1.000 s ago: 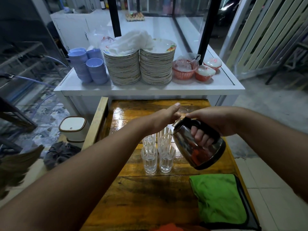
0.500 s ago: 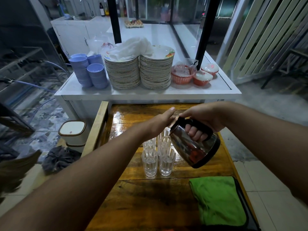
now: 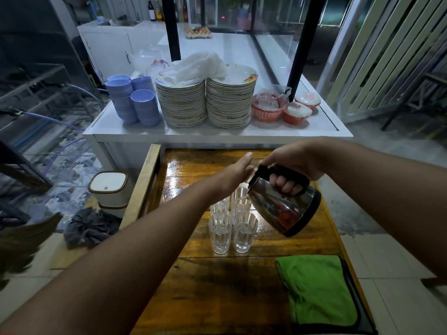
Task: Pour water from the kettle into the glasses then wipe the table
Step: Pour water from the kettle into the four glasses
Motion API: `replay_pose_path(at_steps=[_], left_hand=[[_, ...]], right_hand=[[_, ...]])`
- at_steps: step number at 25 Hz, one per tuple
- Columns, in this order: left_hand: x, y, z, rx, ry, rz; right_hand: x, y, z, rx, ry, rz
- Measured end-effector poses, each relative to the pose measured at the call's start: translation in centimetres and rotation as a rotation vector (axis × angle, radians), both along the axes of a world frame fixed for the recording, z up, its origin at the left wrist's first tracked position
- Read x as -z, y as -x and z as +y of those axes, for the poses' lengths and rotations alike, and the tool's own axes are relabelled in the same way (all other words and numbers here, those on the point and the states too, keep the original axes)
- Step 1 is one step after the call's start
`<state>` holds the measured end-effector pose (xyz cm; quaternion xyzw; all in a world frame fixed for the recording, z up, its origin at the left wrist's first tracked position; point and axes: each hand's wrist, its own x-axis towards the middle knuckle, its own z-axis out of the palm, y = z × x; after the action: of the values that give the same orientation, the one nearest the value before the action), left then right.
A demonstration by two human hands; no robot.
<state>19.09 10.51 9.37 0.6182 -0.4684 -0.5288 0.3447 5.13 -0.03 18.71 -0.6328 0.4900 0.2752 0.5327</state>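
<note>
A steel kettle (image 3: 283, 209) with a black handle and base hangs tilted to the left, spout down over the far glasses. My right hand (image 3: 294, 165) grips its handle. My left hand (image 3: 238, 170) rests flat against the kettle's lid by the spout, fingers straight. Several clear ribbed glasses (image 3: 232, 226) stand bunched on the wet wooden table (image 3: 217, 286); the two nearest hold water, the far ones are partly hidden by my arm and the kettle. A folded green cloth (image 3: 316, 288) lies on the table's near right corner.
Beyond the table's far edge stands a white counter (image 3: 217, 135) with two tall plate stacks (image 3: 205, 102), blue bowls (image 3: 133, 102) and red baskets (image 3: 268, 108). A small white bin (image 3: 108, 189) and a grey rag (image 3: 89, 226) lie on the floor to the left.
Both hands and the kettle have shifted slightly toward the far glasses and the kettle stays tilted. The camera has tipped up a little, showing more of the counter.
</note>
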Motion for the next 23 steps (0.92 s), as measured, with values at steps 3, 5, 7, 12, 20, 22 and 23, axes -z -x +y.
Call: replay_pose_path(at_steps=[3, 5, 7, 12, 20, 22, 23], left_hand=[[0.3, -0.4, 0.1, -0.007, -0.02, 0.0], [0.4, -0.6, 0.2, -0.02, -0.009, 0.014], [0.5, -0.7, 0.3, -0.041, 0.003, 0.022], [0.1, -0.3, 0.7, -0.051, 0.014, 0.046], [0.0, -0.5, 1.1, -0.056, 0.007, 0.08], [-0.2, -0.4, 1.2, -0.065, 0.009, 0.069], [-0.4, -0.4, 1.2, -0.064, 0.013, 0.069]], right_hand=[[-0.3, -0.5, 0.1, -0.014, 0.038, 0.027], [-0.3, -0.8, 0.1, -0.021, 0.065, 0.034], [-0.3, -1.0, 0.1, -0.026, 0.089, 0.036], [-0.1, -1.5, 0.2, -0.055, 0.158, 0.05], [0.0, -2.1, 0.4, -0.113, 0.28, 0.075], [0.0, -2.4, 0.4, -0.116, 0.288, 0.077], [-0.1, -2.5, 0.4, -0.117, 0.289, 0.078]])
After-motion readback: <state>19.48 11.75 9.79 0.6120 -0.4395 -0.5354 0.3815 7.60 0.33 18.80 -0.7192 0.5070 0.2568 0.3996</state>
